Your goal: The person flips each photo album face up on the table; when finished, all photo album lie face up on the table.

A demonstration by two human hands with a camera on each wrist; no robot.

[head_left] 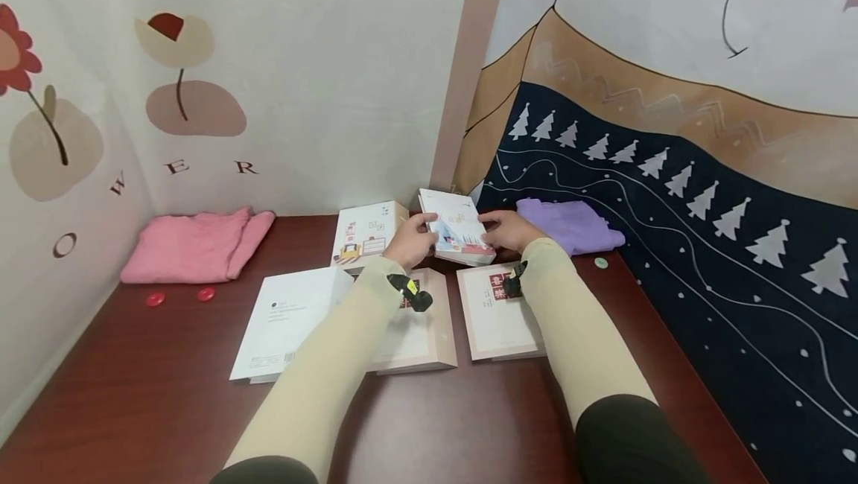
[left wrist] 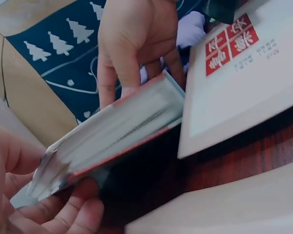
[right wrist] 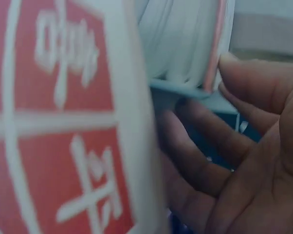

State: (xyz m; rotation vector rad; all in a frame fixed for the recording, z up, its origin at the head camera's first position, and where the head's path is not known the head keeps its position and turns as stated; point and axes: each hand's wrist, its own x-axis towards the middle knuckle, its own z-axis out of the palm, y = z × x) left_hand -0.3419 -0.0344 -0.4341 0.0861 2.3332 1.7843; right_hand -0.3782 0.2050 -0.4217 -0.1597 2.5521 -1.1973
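A thick white book with a blue and pink picture on its cover is held between both hands at the back of the table, tilted. My left hand grips its left edge; in the left wrist view the thumb lies over the book and the fingers curl beneath its pages. At the opposite edge, my right hand pinches the book, and the right wrist view has the thumb against the cover with fingers under the spine. Whether its underside touches anything is hidden.
Around it lie an illustrated white book, a plain white book, a book partly under the left forearm, and a red-stamped book. Pink cloth, purple cloth, red discs and a green disc rest farther out.
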